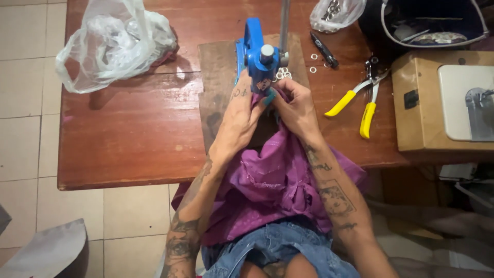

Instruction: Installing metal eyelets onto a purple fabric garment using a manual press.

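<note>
A purple garment lies over my lap and reaches up onto the wooden table. Both hands pinch its upper edge under the head of a blue hand press, which stands on a dark wooden block. My left hand grips the cloth just left of the press head. My right hand holds the cloth on the right side, fingers curled. Small metal rings lie beside the press.
Yellow-handled pliers and a black pen-like tool lie to the right. A crumpled clear plastic bag sits far left, a smaller bag of metal parts at the back. A sewing machine in a tan case stands at right.
</note>
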